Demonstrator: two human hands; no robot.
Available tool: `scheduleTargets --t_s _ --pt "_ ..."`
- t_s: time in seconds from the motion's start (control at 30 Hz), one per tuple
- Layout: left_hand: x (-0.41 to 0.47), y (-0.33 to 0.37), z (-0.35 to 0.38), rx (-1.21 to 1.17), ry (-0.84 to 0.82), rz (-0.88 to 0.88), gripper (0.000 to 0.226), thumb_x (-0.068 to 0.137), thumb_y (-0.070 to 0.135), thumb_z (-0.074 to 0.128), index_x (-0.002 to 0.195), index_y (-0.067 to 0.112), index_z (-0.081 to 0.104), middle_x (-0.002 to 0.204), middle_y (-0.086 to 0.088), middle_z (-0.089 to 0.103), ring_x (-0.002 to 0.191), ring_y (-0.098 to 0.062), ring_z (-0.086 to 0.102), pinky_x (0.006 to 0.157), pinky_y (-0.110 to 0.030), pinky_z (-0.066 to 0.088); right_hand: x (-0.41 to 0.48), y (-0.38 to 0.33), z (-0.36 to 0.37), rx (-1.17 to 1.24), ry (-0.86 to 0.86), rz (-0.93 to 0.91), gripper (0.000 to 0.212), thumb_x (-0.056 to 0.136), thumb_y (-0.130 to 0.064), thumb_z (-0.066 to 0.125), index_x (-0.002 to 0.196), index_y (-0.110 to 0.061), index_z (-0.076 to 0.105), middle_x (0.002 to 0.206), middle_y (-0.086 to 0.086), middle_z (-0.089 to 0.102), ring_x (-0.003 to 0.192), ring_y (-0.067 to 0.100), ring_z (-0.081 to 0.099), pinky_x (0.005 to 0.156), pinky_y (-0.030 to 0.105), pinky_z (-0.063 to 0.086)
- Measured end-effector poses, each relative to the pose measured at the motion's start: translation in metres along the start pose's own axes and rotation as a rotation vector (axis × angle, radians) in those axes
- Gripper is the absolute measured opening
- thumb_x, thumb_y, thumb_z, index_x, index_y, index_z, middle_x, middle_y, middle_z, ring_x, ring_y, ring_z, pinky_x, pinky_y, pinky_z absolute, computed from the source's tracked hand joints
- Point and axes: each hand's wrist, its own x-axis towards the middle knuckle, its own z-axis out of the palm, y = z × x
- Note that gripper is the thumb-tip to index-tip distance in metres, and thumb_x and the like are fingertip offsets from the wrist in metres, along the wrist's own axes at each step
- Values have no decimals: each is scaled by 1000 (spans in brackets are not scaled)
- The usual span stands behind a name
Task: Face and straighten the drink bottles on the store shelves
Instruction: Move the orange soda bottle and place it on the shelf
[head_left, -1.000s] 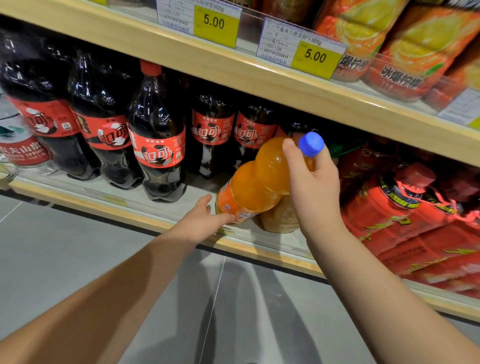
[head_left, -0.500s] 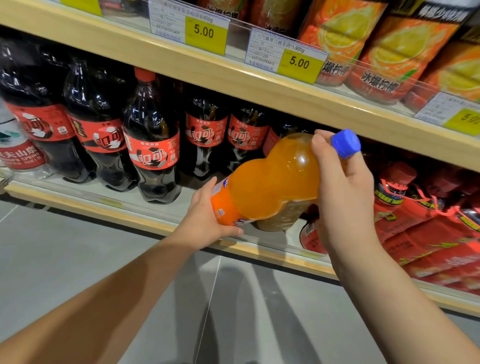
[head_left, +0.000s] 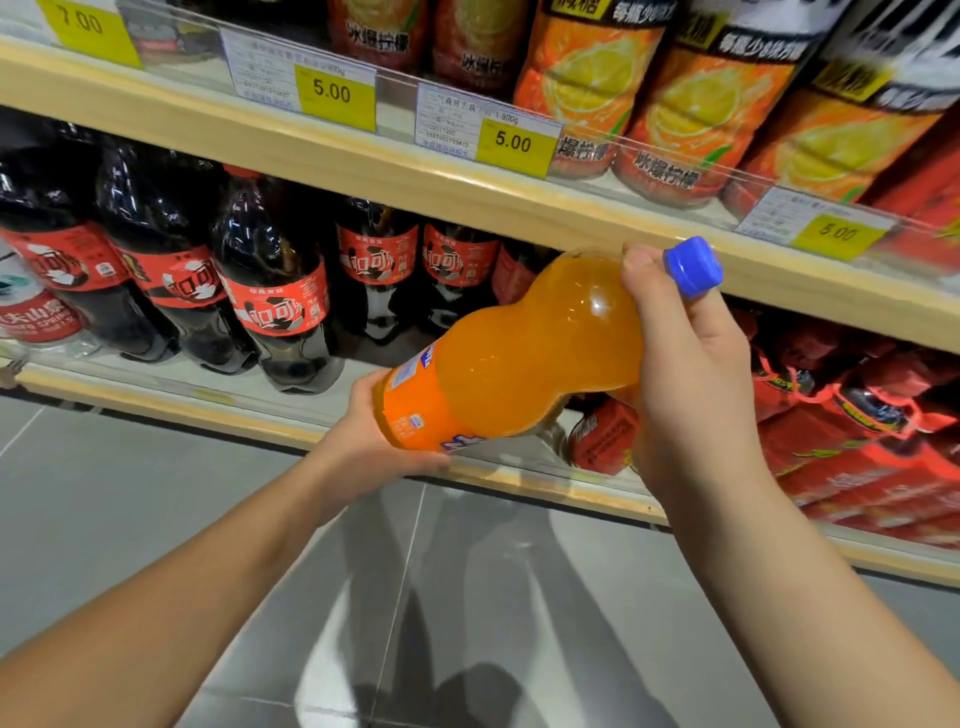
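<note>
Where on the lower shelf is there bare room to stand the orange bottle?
Bare shelf board runs between the front cola bottle and the red pouches, in front of the back cola bottles. Further left and right it's crowded.

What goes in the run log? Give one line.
orange soda bottle: tilted, off shelf | left hand: base | right hand: neck, below blue cap

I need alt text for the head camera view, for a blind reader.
Two hands hold an orange soda bottle tilted before a shelf: left hand at its base, right hand below the blue cap. Cola bottles stand behind.
</note>
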Motion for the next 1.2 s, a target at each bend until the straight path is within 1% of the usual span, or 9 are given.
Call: scheduleTargets --t_s 0.13,0.3,0.43,0.57,0.63,0.73,0.87,1.07,1.2 --pt "-32 28 5 14 60 -1 108 58 6 94 140 29 28 115 12 54 93 -4 65 63 -15 55 -6 -25 -13 -5 -69 36 28 90 -55 69 110 -37 74 111 1 76 107 26 72 97 56 57" --pt "-83 82 1 58 48 -73 108 57 14 96 137 35 28 116 13 55 101 -8 62 70 -19 54 -19 -80 -32 -108 -114 171 38 76 -79 62 109 -61 65 102 -31 72 85 -13 68 70 26 52" --pt "-127 136 0 74 56 -111 113 53 16 97 138 37 28 120 13 51 105 -11 60 66 -18 54 -36 -143 -53 -128 -139 156 42 86 -73 57 115 -44 65 82 -14 70 61 3 63 46 17 46" --pt "-164 194 5 140 27 -116 115 50 23 99 137 41 26 119 15 49 104 -11 58 59 -13 54 -51 -208 -74 -94 -204 145 46 94 -62 62 127 -31 61 87 -7 71 67 9 64 49 17 45" --pt "-184 225 10 167 26 -126 114 52 22 99 135 43 25 119 15 48 104 -12 58 62 -16 53 -60 -244 -90 -61 -216 166 44 90 -57 68 127 -35 62 93 -12 75 71 4 68 54 13 47" --pt "-213 279 18 205 5 -119 112 51 24 99 133 44 24 119 16 47 104 -10 57 65 -15 52 -73 -301 -114 -15 -274 224 58 85 -50 77 137 -40 53 112 -2 75 89 17 73 66 24 52" --pt "-246 345 26 262 -51 -112 114 50 30 99 134 43 23 118 16 45 102 -10 57 62 -12 51 -90 -369 -144 -50 -310 215 71 84 -35 84 141 -40 43 114 2 73 88 23 74 66 25 55" --pt "-281 436 48 309 -134 -57 120 49 28 99 142 33 24 119 14 46 103 -10 57 68 -16 50 -120 -449 -178 -50 -137 135 69 78 -38 87 134 -39 47 101 -11 77 87 25 76 72 37 63" --pt "-294 482 70 338 -220 -22 123 45 34 100 141 34 24 117 16 46 101 -8 57 70 -17 48 -144 -483 -196 -50 56 61 69 71 -50 86 129 -34 52 94 -12 78 77 11 77 61 20 58"
